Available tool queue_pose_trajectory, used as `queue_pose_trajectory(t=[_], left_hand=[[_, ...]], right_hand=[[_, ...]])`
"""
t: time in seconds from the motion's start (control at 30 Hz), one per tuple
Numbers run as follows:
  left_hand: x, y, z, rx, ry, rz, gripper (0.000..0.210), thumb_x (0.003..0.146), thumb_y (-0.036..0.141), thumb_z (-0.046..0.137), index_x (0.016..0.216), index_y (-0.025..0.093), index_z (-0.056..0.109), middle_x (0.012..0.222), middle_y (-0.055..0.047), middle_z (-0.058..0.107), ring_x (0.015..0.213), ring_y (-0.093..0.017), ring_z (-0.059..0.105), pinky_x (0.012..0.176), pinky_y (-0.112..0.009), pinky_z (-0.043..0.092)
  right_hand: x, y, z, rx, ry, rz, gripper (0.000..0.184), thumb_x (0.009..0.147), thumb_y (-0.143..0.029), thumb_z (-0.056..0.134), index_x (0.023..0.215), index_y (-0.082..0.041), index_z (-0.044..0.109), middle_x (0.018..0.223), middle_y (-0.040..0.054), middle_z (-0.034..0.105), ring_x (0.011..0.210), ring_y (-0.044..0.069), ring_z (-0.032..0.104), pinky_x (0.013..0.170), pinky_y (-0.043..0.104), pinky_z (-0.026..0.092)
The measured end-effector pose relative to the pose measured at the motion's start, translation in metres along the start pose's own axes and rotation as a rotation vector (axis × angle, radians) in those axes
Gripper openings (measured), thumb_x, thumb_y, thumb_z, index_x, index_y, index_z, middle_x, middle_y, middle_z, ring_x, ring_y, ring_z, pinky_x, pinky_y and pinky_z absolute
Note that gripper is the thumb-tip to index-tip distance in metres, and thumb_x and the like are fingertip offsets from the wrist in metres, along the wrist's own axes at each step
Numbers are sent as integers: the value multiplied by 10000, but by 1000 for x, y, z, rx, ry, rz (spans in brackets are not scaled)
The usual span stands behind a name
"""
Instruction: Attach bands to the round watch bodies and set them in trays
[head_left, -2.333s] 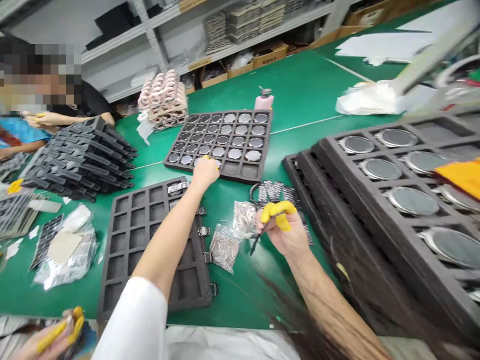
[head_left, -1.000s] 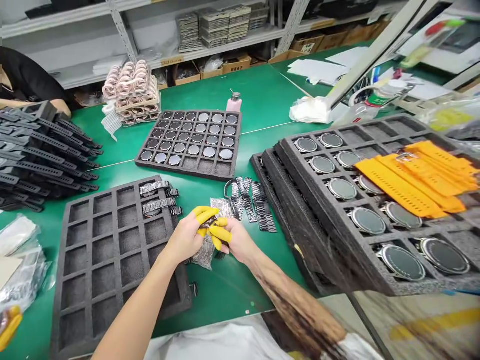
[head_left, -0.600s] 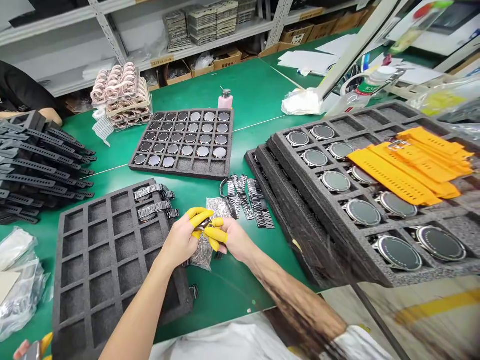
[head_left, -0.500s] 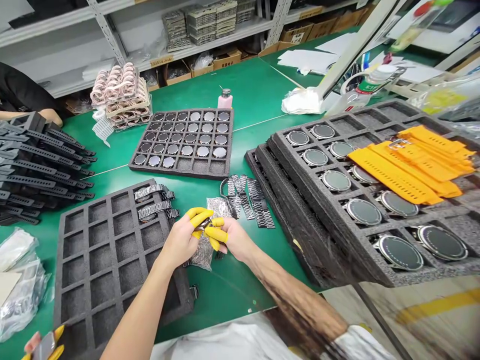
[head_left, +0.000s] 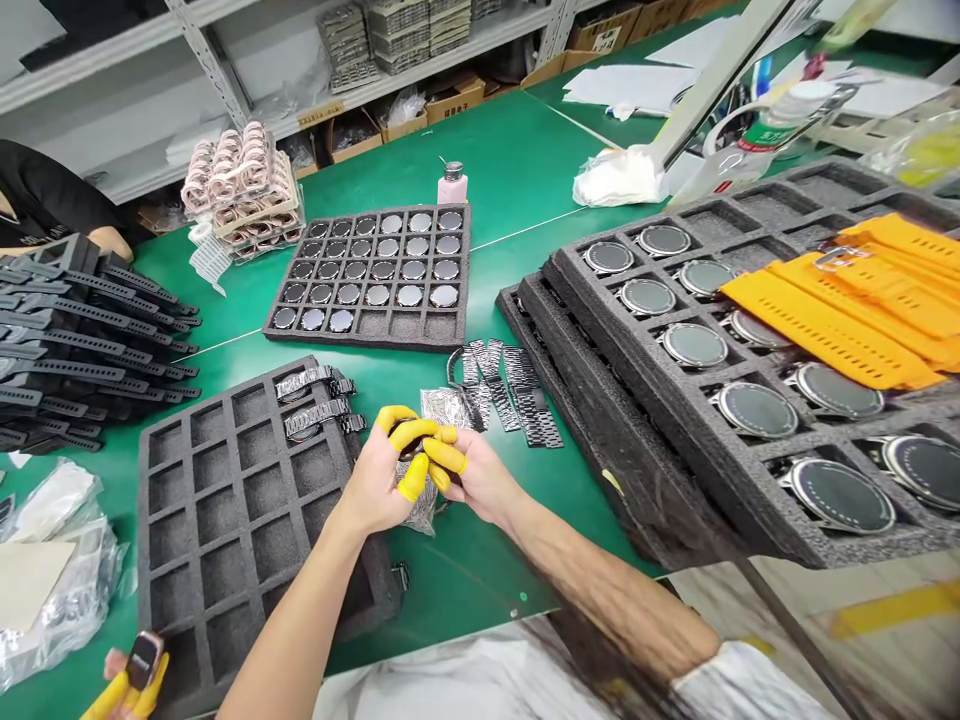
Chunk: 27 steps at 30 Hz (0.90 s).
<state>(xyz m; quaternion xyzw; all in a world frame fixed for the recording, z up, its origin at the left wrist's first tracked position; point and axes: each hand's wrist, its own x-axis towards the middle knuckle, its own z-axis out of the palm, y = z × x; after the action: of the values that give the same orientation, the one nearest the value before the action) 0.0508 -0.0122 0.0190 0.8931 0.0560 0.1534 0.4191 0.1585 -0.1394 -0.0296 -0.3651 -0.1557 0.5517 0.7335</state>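
two hands gripping one dark piece

the left hand (head_left: 377, 485), over at the far tray (head_left: 407, 326) in the earliest frame, is now meeting the right hand (head_left: 484, 478), which was then holding a dark strip alone; both are closing on the piece (head_left: 410, 453), their yellow finger caps (head_left: 412, 482) hiding most of it. since the last frame the left fingers are curling further over it. at lower left a co-worker's hand (head_left: 124, 695) is reaching further into view, its small watch (head_left: 145, 658) now showing a dark face

counting up: the far tray is holding 27 discs (head_left: 409, 296), with three cells staying bare. the near tray (head_left: 199, 530) is showing two metal-strapped watches (head_left: 307, 420). on the right-hand stack (head_left: 652, 440), ten round watches (head_left: 757, 410) are showing; orange straps (head_left: 840, 310) are overlapping there, too tangled to count, as are the metal straps (head_left: 517, 395) lying beyond the hands. two bags of silver bits (head_left: 448, 408) are lying near the hands, and one pink bottle (head_left: 452, 188) is standing behind the far tray
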Motion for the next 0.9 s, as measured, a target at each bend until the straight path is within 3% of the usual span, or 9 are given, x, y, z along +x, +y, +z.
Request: queue_pose_trajectory(t=[0.27, 0.37, 0.43, 0.53, 0.6, 0.67, 0.77, 0.83, 0.9], left_hand=[[-1, -3, -4, -6, 28, 57, 347, 1019, 290, 582, 1358, 224, 613, 1234, -120, 634, 1150, -242, 628, 1008, -421, 548], [0, -10, -5, -13, 240, 53, 133, 964, 290, 699, 1087, 240, 695, 1017, -61, 704, 968, -206, 680, 879, -367, 572], [5, -11, -8, -153, 457, -13, 172, 932, 369, 756, 969, 243, 645, 1015, -46, 727, 938, -202, 713, 858, -362, 583], [13, -8, -14, -441, 716, -196, 325, 955, 523, 706, 1081, 272, 541, 1238, -66, 736, 897, -193, 762, 834, -371, 607], [15, -6, -17, -492, 776, -250, 356, 968, 558, 673, 1117, 286, 499, 1289, -71, 734, 752, -148, 737, 772, -346, 605], [13, -6, -15, -425, 708, -228, 384, 926, 541, 738, 1082, 275, 509, 1273, -76, 743, 748, -139, 715, 806, -347, 603], [4, -10, -2, -278, 386, -213, 403, 847, 453, 837, 1076, 249, 575, 1195, -87, 746, 1005, -207, 725, 967, -377, 564], [-1, -11, 8, -231, 160, -315, 358, 855, 377, 822, 1097, 233, 601, 1116, -77, 745, 1048, -225, 714, 958, -366, 548], [-2, -11, 13, -280, 107, -467, 305, 883, 339, 776, 1097, 221, 594, 1016, -52, 743, 955, -203, 713, 868, -329, 543]], right_hand=[[-3, 0, 1, 45, -10, -11, 469, 871, -605, 804, 824, -190, 590, 541, -41, 583, 368, 64, 368, 354, 192, 234], [-3, -3, -2, 5, -86, -54, 458, 912, -633, 751, 986, -205, 607, 697, -7, 677, 472, 107, 537, 438, 211, 407], [-3, -4, -6, -143, -182, -33, 458, 895, -602, 785, 1070, -213, 619, 797, 7, 703, 609, 143, 638, 542, 238, 511], [-3, -3, -16, -429, -329, 103, 314, 959, -498, 731, 996, -199, 641, 783, 0, 689, 594, 128, 624, 546, 230, 512], [-1, -4, -21, -531, -335, 158, 270, 1003, -458, 658, 968, -193, 622, 753, -4, 694, 493, 99, 556, 478, 213, 455], [1, -6, -23, -506, -213, 131, 281, 973, -461, 690, 1004, -205, 577, 713, -24, 692, 443, 88, 507, 435, 199, 397], [5, -11, -21, -338, 12, 20, 413, 889, -527, 788, 1023, -228, 537, 641, -55, 652, 445, 97, 482, 431, 195, 359], [7, -12, -21, -243, 75, -35, 455, 873, -594, 795, 998, -235, 546, 628, -59, 618, 462, 110, 495, 442, 211, 373], [10, -10, -23, -188, 85, -74, 491, 908, -696, 706, 1055, -250, 562, 683, -38, 628, 504, 145, 547, 460, 246, 413]])
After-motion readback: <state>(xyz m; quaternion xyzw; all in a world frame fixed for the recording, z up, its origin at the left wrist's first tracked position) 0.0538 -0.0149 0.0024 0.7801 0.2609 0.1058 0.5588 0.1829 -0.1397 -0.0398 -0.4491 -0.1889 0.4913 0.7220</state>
